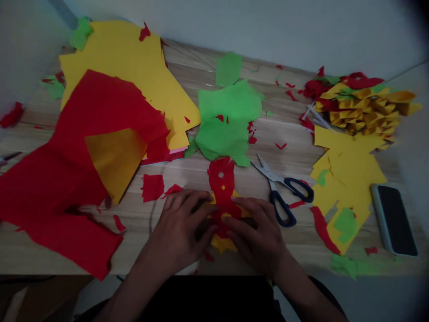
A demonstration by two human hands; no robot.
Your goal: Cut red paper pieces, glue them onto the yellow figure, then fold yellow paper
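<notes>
A red paper cutout (221, 176) with small holes lies on a yellow paper piece (224, 244) at the table's front edge, in the middle of the head view. From the left, my left hand (186, 226) has its bent fingers and thumb on these papers. My right hand (261, 228) grips them from the right, its fingertips close to those of the left. Part of both papers is hidden under my fingers. Just right of my right hand lies a pair of scissors (273, 175) with dark blue handles, blades apart.
A large red sheet (77, 165) overlaps yellow sheets (117, 49) on the left. Crumpled green paper (231, 107) lies beyond my hands. At right are folded yellow strips (368, 109), cut yellow paper (351, 170) and a phone (395, 219). Red scraps are scattered around.
</notes>
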